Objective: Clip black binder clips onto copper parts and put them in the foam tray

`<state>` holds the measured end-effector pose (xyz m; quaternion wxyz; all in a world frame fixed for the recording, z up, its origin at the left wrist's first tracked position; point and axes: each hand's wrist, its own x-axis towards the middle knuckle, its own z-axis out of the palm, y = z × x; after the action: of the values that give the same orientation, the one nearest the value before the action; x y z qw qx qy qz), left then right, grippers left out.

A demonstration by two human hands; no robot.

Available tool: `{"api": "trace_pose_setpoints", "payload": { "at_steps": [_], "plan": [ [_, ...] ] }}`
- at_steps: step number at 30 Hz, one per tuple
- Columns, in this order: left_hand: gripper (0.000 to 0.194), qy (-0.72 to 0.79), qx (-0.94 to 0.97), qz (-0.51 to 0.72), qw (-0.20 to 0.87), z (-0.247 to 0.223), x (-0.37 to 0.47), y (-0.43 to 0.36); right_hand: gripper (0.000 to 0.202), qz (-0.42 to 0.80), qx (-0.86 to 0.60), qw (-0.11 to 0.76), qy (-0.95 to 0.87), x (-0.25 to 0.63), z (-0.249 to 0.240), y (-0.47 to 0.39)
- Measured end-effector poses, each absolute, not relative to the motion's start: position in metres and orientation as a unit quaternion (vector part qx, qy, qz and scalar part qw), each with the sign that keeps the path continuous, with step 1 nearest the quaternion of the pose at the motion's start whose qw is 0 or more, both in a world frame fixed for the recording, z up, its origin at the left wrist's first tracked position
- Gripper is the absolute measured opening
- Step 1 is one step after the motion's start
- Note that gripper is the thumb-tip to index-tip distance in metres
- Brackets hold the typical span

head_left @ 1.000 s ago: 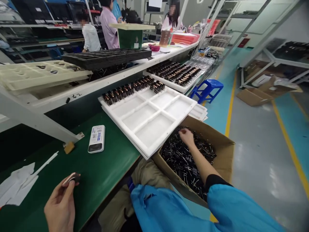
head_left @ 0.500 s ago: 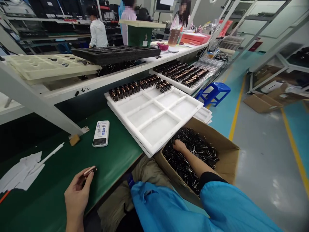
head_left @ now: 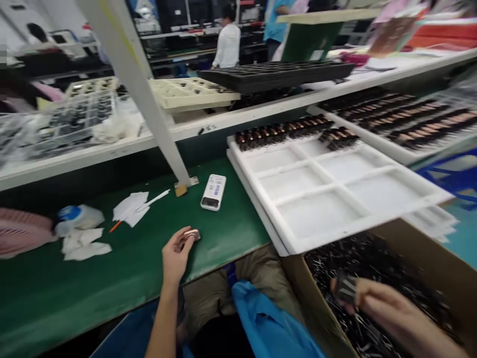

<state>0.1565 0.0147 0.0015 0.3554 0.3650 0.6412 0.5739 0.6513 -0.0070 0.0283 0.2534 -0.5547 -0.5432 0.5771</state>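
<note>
A small copper-coloured piece [head_left: 192, 234] is pinched between the thumb and fingers of my left hand [head_left: 176, 253], just above the green tabletop [head_left: 231, 238]. My right hand [head_left: 376, 297], blurred by motion, is closed on a black binder clip [head_left: 346, 288] over the cardboard box [head_left: 316, 308], which is full of black clips [head_left: 365, 258]. A white divided tray [head_left: 320, 184] holds a row of clips with copper-coloured pieces [head_left: 279, 132] along its far side. Its nearer compartments hold nothing.
On the tabletop lie a white device [head_left: 213, 192], paper scraps [head_left: 132, 209], a bottle [head_left: 80, 219] and a pink fan-like object [head_left: 24, 232]. A slanted white post [head_left: 149, 99] stands behind them. Another loaded tray [head_left: 402, 117] is at the right. People are in the background.
The view has swung left. My right hand has lifted out of the pile of clips with a black clip in its fingers. My left hand still holds the copper-coloured piece.
</note>
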Motion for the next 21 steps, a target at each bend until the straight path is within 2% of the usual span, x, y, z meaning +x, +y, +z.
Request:
{"api": "trace_pose_setpoints", "payload": {
  "at_steps": [4,7,11,15,21],
  "plan": [
    [0.048,0.625,0.323,0.607,0.37,0.006,0.16,0.009,0.048,0.754,-0.357,0.209,-0.51,0.515,0.029,-0.014],
    [0.048,0.597,0.306,0.629,0.394,0.006,0.161,0.002,0.063,0.809,-0.264,0.246,-0.465,0.425,0.023,0.014],
    [0.047,0.564,0.274,0.659,0.414,0.005,0.158,-0.002,0.052,0.776,-0.27,0.307,-0.481,0.362,0.008,0.072],
    [0.047,0.55,0.256,0.66,0.443,0.005,0.157,-0.002,0.055,0.746,-0.277,0.271,-0.542,0.345,0.0,0.101],
    [0.045,0.541,0.248,0.659,0.461,0.005,0.158,-0.003,0.05,0.663,-0.29,0.257,-0.64,0.353,-0.002,0.097]
  ]
}}
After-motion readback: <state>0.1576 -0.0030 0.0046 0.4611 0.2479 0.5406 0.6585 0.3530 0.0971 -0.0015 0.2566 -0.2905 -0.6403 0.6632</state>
